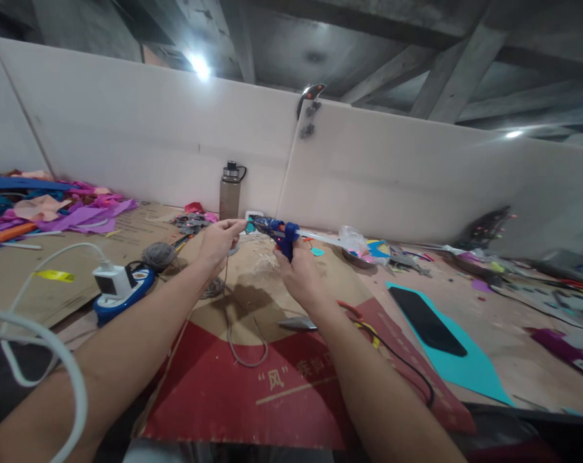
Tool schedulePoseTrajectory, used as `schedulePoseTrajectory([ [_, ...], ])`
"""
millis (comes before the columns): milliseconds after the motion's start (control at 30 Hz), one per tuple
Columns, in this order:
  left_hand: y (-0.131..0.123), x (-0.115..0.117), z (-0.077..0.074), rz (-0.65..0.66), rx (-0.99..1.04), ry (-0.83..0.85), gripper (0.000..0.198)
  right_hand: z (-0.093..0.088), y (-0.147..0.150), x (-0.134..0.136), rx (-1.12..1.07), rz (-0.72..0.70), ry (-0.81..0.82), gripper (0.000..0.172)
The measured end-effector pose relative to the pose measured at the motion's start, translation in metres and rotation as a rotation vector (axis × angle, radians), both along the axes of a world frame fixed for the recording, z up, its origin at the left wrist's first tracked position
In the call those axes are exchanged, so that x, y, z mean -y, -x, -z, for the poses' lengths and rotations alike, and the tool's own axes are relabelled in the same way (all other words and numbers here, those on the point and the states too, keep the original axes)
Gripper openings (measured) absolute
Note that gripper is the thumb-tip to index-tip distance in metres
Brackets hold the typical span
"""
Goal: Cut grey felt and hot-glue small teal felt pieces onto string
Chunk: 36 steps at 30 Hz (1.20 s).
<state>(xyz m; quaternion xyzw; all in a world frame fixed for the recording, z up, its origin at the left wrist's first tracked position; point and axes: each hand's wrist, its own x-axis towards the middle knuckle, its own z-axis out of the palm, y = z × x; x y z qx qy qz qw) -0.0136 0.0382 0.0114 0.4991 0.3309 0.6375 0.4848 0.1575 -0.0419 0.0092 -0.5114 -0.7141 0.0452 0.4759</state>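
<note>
My right hand [296, 267] is wrapped round the handle of a blue glue gun [286, 239], with a clear glue stick [320, 238] sticking out of its back. The gun's nozzle points left, close to the fingertips of my left hand [220, 243]. Those fingers are pinched on a thin dark piece too small to name. Grey cord [247, 364] hangs below my left hand and loops over the red and tan cardboard [199, 386]. A ball of grey yarn [159, 255] lies to the left of that hand.
A bottle [230, 193] stands by the white partition [175, 141]. On the left are a charger [112, 281] on a blue power strip [127, 302] and colourful scraps [89, 209]. Scissors [298, 323] lie near my right forearm; a black phone [426, 320] rests on turquoise sheet [479, 376].
</note>
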Motion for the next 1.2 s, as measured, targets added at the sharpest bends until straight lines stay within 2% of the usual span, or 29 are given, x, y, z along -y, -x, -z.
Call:
schedulePoseTrajectory([
  [567, 0.0, 0.0, 0.001, -0.011, -0.05, -0.022, 0.032, 0.003, 0.0, -0.003, -0.017, 0.025, -0.064, 0.033],
  [900, 0.001, 0.002, 0.0, 0.009, -0.088, -0.013, 0.033, 0.0, -0.002, -0.002, -0.087, 0.042, -0.032, 0.027],
  [1000, 0.001, 0.001, 0.001, 0.035, -0.105, 0.001, 0.033, 0.003, -0.008, -0.011, -0.259, 0.032, 0.051, 0.024],
  [1100, 0.0, 0.0, 0.002, 0.047, -0.11, -0.002, 0.032, 0.014, -0.017, -0.027, -0.498, -0.037, 0.242, 0.015],
  [1200, -0.002, -0.003, 0.005, 0.0, -0.141, -0.036, 0.03, 0.028, -0.028, -0.043, -0.509, 0.018, 0.435, 0.006],
])
